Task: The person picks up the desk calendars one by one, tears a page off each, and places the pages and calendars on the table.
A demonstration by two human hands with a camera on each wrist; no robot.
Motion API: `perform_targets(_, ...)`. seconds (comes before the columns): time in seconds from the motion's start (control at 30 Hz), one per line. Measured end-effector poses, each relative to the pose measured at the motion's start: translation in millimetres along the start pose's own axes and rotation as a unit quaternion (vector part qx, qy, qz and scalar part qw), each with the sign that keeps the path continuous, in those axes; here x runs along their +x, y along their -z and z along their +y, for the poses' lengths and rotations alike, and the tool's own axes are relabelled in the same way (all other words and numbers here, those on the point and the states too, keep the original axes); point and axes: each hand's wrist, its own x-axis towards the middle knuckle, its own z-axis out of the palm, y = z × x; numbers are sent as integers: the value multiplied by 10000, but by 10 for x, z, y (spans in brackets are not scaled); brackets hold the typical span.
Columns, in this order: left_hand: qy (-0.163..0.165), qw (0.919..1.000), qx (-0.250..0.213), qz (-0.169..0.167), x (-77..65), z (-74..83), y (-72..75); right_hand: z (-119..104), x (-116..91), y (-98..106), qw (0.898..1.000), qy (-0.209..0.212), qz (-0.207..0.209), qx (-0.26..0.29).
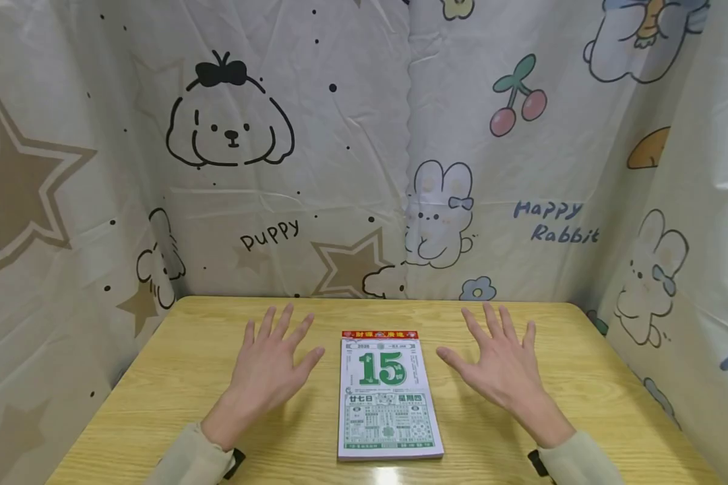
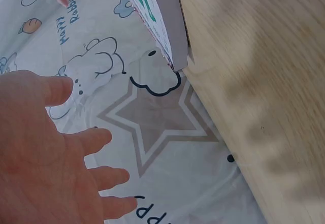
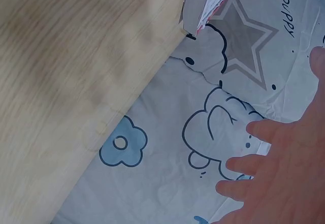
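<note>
A thick tear-off calendar pad (image 1: 387, 397) lies flat on the wooden table, its top sheet printed with a green 15 under a red header strip. To its left my left hand (image 1: 273, 367) is held above the table with fingers spread and nothing in it. My right hand (image 1: 502, 369) mirrors it on the other side, fingers spread too, also holding nothing. Both thumbs point in toward the pad, apart from it. The left wrist view catches the pad's side edge (image 2: 175, 26) at the top; the right wrist view shows its corner (image 3: 198, 8).
The wooden table (image 1: 176, 350) reaches back to a hanging cloth (image 1: 352, 168) printed with a puppy, rabbits, stars and cherries. More of this cloth hangs along the left and right sides. Dark bands sit at both wrists by the light sleeves (image 1: 197, 458).
</note>
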Motion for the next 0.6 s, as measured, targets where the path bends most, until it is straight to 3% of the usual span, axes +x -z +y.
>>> perform_targets(0.6,64,9999,-50,-106,-85,50,-12,-61,-114,18,10000,85,6,-36)
